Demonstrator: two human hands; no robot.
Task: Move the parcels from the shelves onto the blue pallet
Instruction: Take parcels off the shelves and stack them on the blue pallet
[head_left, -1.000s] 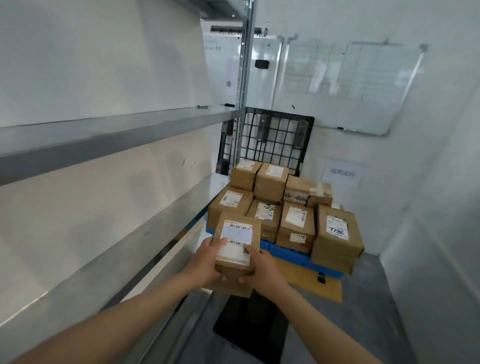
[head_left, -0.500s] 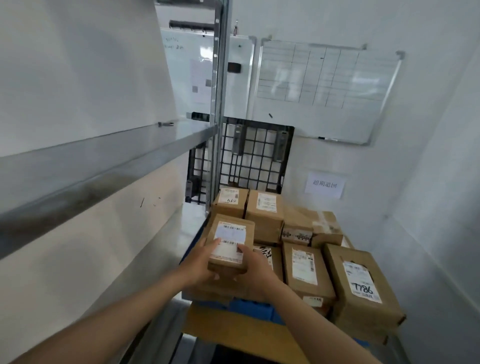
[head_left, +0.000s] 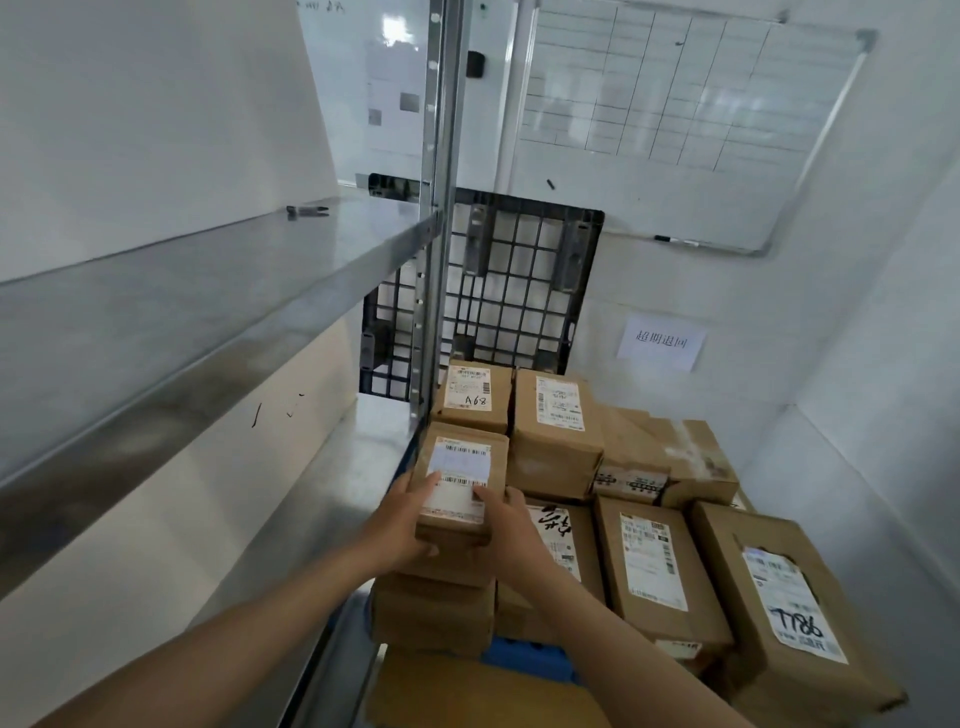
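I hold a small brown cardboard parcel with a white label between both hands, over the front-left corner of the stack. My left hand grips its left side, thumb on the label. My right hand grips its right side. Beneath it sits another brown parcel; whether they touch I cannot tell. Several labelled parcels cover the blue pallet, among them one marked A68 and one marked T786. Only a small blue strip of the pallet shows.
Bare metal shelves run along the left, with a steel upright beside the stack. A black plastic pallet leans on the back wall under a whiteboard. A flat cardboard sheet lies in front of the blue pallet.
I have stepped closer to the pallet. Both hands have carried the parcel forward and down, from in front of the stack to over its front-left corner.
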